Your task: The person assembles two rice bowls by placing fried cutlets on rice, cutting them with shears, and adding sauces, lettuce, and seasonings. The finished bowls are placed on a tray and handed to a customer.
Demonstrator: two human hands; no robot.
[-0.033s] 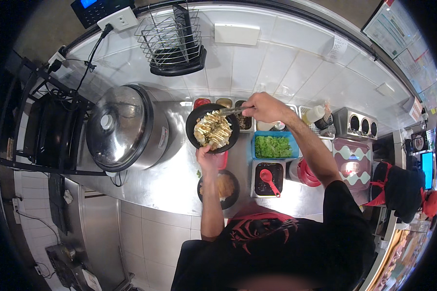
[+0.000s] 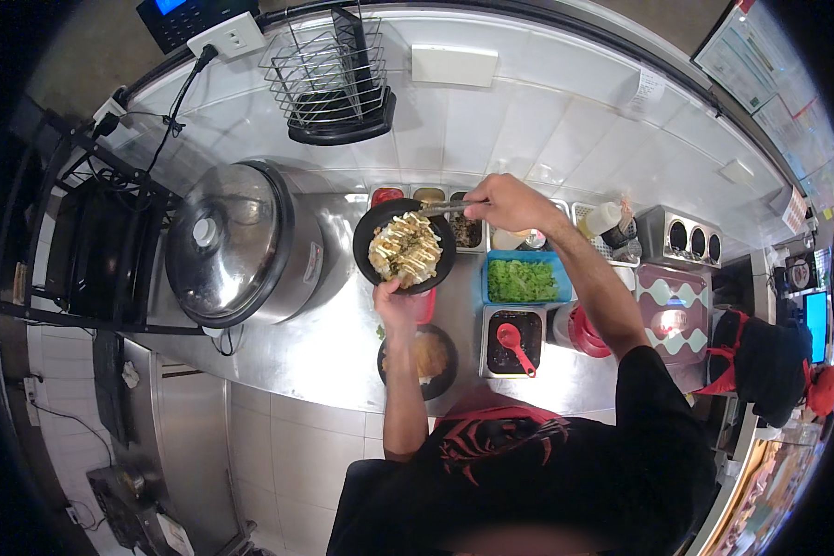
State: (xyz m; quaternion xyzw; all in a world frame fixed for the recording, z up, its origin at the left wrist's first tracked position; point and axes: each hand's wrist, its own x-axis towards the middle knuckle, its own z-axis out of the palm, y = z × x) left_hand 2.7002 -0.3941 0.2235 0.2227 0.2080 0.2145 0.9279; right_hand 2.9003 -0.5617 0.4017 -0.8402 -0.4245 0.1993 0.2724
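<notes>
My left hand (image 2: 395, 301) is closed on the near rim of a black bowl (image 2: 366, 243), its thumb over the edge. Food in the bowl (image 2: 406, 248) is pale and golden, striped with creamy sauce and dotted with dark green flakes. In my closed right hand (image 2: 512, 204) is a pair of metal tongs (image 2: 451, 209), reaching left so that its tip is over the bowl's far right rim. Whether the tips hold anything is too small to tell. Beneath my left forearm, a second black bowl (image 2: 447, 375) with orange-brown food rests on the steel counter (image 2: 329, 366).
A large steel cooker (image 2: 227, 241) stands at left. Right of the bowls are a blue tub of lettuce (image 2: 525, 280), a steel pan with a red scoop (image 2: 510, 338) and a red-lidded container (image 2: 588, 332). Several topping containers line the wall. A wire basket (image 2: 329, 79) hangs above.
</notes>
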